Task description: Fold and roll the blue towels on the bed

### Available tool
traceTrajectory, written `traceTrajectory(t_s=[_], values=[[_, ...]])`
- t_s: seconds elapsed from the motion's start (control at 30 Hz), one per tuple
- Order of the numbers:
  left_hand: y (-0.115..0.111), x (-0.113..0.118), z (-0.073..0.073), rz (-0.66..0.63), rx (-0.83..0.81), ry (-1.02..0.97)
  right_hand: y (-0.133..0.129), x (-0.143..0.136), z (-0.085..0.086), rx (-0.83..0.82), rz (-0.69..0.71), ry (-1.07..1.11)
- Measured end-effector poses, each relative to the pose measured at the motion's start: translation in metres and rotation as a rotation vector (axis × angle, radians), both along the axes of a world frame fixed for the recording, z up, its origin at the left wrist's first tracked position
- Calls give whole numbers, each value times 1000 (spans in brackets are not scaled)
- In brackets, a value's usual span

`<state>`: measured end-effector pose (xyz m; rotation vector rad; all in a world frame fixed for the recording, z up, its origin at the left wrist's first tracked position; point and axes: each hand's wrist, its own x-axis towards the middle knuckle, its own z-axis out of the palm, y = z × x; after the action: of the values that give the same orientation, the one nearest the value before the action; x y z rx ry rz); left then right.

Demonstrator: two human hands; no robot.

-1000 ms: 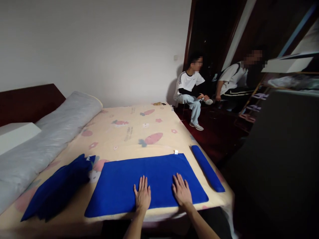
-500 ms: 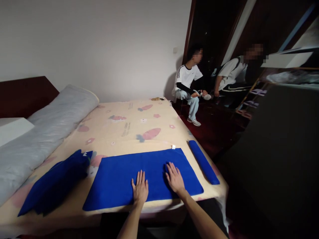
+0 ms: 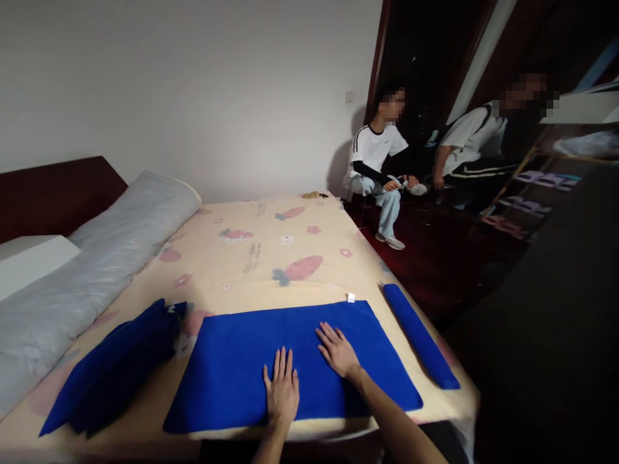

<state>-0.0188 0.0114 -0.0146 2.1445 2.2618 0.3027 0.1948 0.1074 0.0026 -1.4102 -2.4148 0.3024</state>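
At the left edge of the frame, a dark red headboard [image 3: 53, 196] is partly covered by a long grey bedding roll [image 3: 130, 225], beside which a white angular object [image 3: 36, 258] is seen. At lower left, a heap of blue cloth [image 3: 111, 370] is laid on the patterned bed sheet [image 3: 251, 283]. In the lower centre, a blue cloth [image 3: 227, 367] is spread flat near the bed's front edge. The left hand [image 3: 283, 393] is placed palm down on it, fingers extended, with nothing grasped. Farther right and slightly higher, the right hand [image 3: 338, 351] is likewise laid open on the cloth, nothing gripped. A small white tag [image 3: 351, 298] is seen at the cloth's far edge. At lower right, a narrow blue roll [image 3: 420, 338] is set just beside the cloth, apart from it. At upper right, two seated people [image 3: 374, 151] and slippers on a rack [image 3: 527, 206] are shown.
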Motion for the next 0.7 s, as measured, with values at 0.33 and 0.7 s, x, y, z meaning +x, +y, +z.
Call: traceTrajectory(t_s=[0.33, 0.7], values=[[-4, 0, -6, 1, 68, 38, 77, 123, -48, 144, -288, -147], [-4, 1, -2, -8, 39, 5, 67, 63, -31, 185, -443, -112]])
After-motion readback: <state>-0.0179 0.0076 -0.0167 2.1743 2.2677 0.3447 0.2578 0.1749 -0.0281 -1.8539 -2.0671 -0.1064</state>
